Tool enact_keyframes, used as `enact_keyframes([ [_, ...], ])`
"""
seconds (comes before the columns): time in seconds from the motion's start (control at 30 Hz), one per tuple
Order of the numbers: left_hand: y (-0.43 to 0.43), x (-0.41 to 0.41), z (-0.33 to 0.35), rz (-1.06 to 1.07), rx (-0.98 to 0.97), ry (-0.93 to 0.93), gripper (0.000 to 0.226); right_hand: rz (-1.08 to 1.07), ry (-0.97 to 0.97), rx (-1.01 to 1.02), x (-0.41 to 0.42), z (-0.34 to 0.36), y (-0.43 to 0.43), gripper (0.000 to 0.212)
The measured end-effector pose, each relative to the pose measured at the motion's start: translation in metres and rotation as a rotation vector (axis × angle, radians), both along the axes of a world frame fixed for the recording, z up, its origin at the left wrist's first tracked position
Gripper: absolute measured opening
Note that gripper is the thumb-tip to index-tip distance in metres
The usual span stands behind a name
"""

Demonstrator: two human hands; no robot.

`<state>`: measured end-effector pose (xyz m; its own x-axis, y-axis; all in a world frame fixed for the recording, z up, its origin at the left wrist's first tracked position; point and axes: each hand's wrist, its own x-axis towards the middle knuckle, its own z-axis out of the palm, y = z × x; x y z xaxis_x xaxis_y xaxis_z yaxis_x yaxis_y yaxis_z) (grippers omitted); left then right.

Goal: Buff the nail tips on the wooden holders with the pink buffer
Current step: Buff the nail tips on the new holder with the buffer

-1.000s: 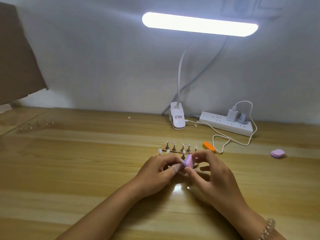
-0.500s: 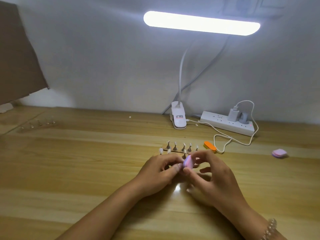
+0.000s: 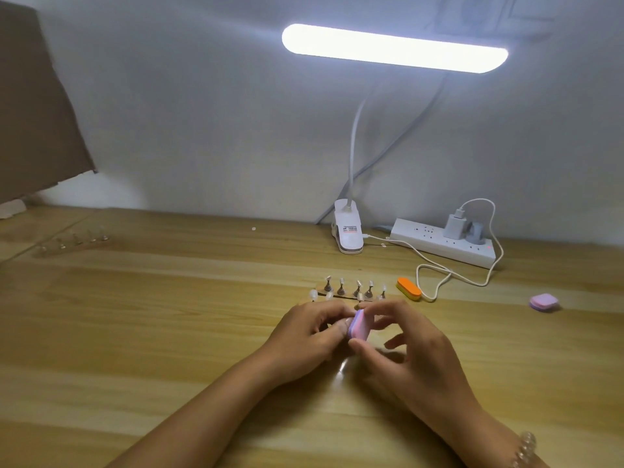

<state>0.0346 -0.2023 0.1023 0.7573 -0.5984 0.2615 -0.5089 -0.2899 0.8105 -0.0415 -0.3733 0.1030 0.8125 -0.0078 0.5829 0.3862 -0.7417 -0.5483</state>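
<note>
Right hand [image 3: 405, 352], a bead bracelet [image 3: 525, 447] at its wrist, pinches the small rounded pink buffer [image 3: 358, 325] between the thumb below and the forefinger above, with the other fingers loose. Left hand [image 3: 310, 336] meets it from the left, fingers curled in and thumb tip against the buffer's lilac edge. What it grips there is hidden, so I cannot tell whether it is clamped on a nail tip or only bracing. Both hover just above the pale wooden worktop [image 3: 135, 332].

The buffer looks light and spongy and should give under a pinch. It is best held by its narrow ends, which leaves a broad face free to rub.

Just beyond the fingers lies the thin wooden holder strip [image 3: 341, 297] with its rows of small metal pegs, each capped by a clear nail tip [image 3: 313, 293]. These tips are probably thin, springy plastic that could flex or pop off, so each wants steadying low on its peg and light strokes.

Right of the strip lies an orange oval buffer block [image 3: 409, 288], and well to the right a second pink square block [image 3: 543, 302]. Farther back are the white clip base [image 3: 349, 234] of the lit bar lamp [image 3: 395, 49] and a white power strip [image 3: 442, 246] with a charger. At far left a second row of pegs [image 3: 74, 239] stands below a brown cardboard sheet [image 3: 33, 106].
</note>
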Motion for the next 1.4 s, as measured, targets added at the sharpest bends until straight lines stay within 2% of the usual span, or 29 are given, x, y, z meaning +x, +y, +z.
enact_keyframes([
  [0.13,-0.001,-0.0008,0.0002,-0.016,-0.045,0.06,0.021,-0.103,0.008,0.129,0.007,-0.0016,-0.0082,0.033],
  [0.27,0.0,-0.0002,-0.0001,-0.007,-0.006,0.006,0.026,0.025,-0.019,0.031,0.002,-0.0011,0.0013,0.037],
  [0.4,-0.0004,-0.0002,0.0008,-0.01,-0.017,0.022,0.025,-0.042,-0.019,0.071,0.006,-0.0016,-0.0038,0.038],
  [0.5,-0.0002,-0.0001,-0.0001,0.003,-0.01,0.026,0.028,0.046,-0.058,-0.004,0.003,-0.0007,0.0002,0.041],
  [0.57,0.0,0.0,-0.0003,0.012,-0.013,0.036,0.029,0.069,-0.04,0.034,0.0034,-0.0017,-0.0002,0.04],
  [0.63,-0.0003,-0.0002,0.0001,0.0,-0.026,0.05,0.026,-0.001,-0.028,0.095,0.0055,-0.002,-0.0033,0.038],
  [0.7,-0.0004,0.0,0.0007,-0.005,-0.018,0.049,0.025,-0.013,-0.052,0.047,0.0051,-0.0007,-0.0034,0.037],
  [0.8,-0.0003,0.0014,-0.0012,0.005,0.0,0.045,0.024,0.097,-0.089,-0.038,0.0012,-0.0013,0.0004,0.037],
  [0.93,-0.0011,0.0006,-0.0021,0.013,-0.017,0.053,0.019,0.02,-0.085,0.076,0.0054,-0.0008,-0.004,0.036],
  [1.1,-0.0012,0.0011,-0.0015,0.02,0.003,0.01,0.026,0.11,-0.097,-0.031,0.0052,-0.0035,-0.0018,0.036],
  [1.23,-0.0002,-0.0002,0.0008,0.012,0.068,0.0,0.022,0.018,-0.103,0.004,0.0059,-0.0004,-0.0039,0.037],
  [1.33,-0.0001,-0.0018,0.0036,0.007,0.08,-0.002,0.026,0.111,-0.095,-0.134,0.0026,-0.0013,0.0,0.034],
  [1.4,0.0,-0.002,0.0049,0.002,0.08,-0.004,0.027,0.113,-0.088,-0.102,0.003,-0.0011,-0.0008,0.036],
])
